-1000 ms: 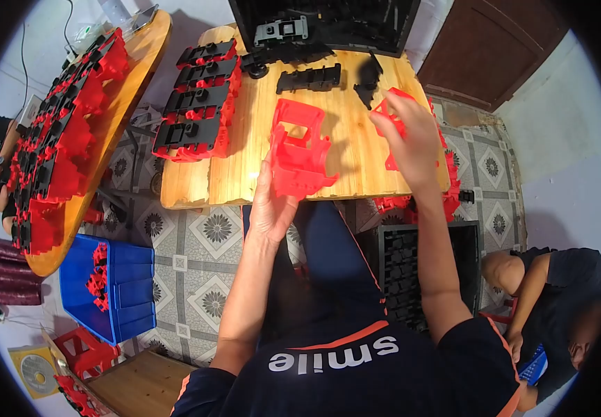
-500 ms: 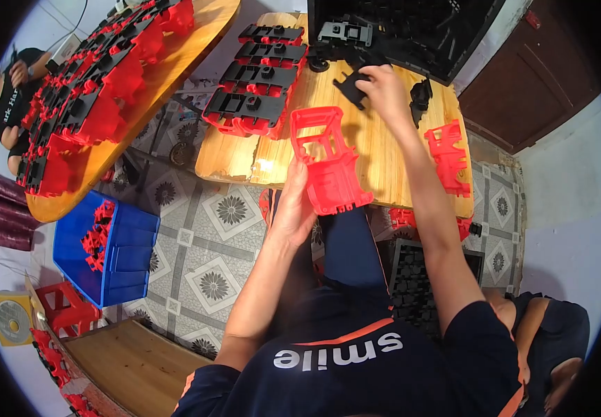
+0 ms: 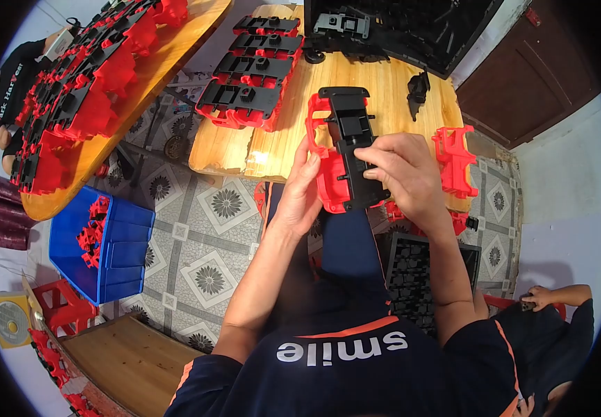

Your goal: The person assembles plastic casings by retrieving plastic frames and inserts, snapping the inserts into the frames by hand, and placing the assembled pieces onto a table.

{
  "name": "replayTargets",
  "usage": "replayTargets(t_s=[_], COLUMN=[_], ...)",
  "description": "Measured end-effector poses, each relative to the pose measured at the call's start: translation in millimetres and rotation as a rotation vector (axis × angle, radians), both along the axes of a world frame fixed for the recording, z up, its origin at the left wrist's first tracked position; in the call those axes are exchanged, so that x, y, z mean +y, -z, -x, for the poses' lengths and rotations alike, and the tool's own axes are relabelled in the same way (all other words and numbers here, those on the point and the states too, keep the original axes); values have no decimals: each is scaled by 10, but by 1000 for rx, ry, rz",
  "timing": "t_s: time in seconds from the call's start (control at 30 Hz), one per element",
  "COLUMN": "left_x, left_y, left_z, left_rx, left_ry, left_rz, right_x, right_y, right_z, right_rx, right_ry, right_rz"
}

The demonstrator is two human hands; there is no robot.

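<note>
Black plate is up against the red frame, both in the hands over the near edge of the work table. Plate sits offset to the frame's right side, long axis roughly matching; red rim and openings show along the left. Can't tell if it's seated or only resting there.

Left hand has the frame by its left side, thumb up against it, fingers hidden underneath — firm hold by the look of it. Right hand has a narrow grip on the plate, fingertips on its face around the middle, palm off to the right.

On the work table, left part: a row of four red units with black tops, side by side. Right part: a loose black piece and, by the right edge, a second red frame. At the table's far edge: a big black bin with a grey part among dark ones.

Left of the work table: a side table packed with more red-and-black units, blue tub with red pieces lower down — one person beyond. Another person is at near right of the work table.
</note>
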State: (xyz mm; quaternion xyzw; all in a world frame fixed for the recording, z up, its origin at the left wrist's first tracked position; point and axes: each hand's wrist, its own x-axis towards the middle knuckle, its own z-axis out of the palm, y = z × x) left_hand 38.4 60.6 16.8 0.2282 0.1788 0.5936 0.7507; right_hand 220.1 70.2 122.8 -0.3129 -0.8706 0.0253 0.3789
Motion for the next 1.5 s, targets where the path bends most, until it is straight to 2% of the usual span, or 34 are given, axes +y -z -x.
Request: replayTargets(t_s=[0.33,0.43,0.5,0.57,0.63,0.7,0.77,0.83,0.87,0.9,0.97,1.03,1.1,1.13,1.23,1.3,1.37,1.43,1.5], left_x=[-21,-30,-30,-85,-118,-160,-192,-305,-326,-338,-386,-402,-416,-402,-318,-261,-234,-238,-194], left_y=[-19,-38,-75,-168,-220,-196,-150,-120,-58,-93,-193,-238,-206,-184,-138,-152,-77,-143,-59], left_z=[-20,12,29,13,-1,-115,-199,-192,-187,-160,-59,100,175,221,377,487,646,760,889], left_rx=[-21,21,154,138,162,170,365,345,413,478,250,208,233,239,299,239,443,353,337], left_ry=[20,51,2,-5,51,5,-138,-278,-400,-523,-639,-741,-820,-827,-947,-961,-955,-905,-912], left_rz=[-58,-98,-89,-80,-128,-128,-94,-145,-153,-162,33,-5,50,48,84,115,136,227,224], right_x=[-97,-115,-78,-6,75,130,145,125,141,131,55,-56,-125,-113,52,201,366,396,356], right_y=[74,73,114,214,216,286,413,464,494,545,638,643,843,851,863,820,789,698,683], right_z=[83,102,110,121,170,237,279,345,354,378,412,456,701,766,957,1068,1134,1178,1251], right_rx=[-98,-151,-175,303,387,787,738,382,432,433,645,579,650,721,754,706,692,634,735], right_ry=[14,-10,-31,115,218,-8,-17,32,-52,-73,-225,-381,-387,-318,-331,-291,-298,-278,-503], right_rz=[-15,7,26,124,228,963,908,483,703,708,957,1233,1189,1225,1320,1233,1380,1418,1249])
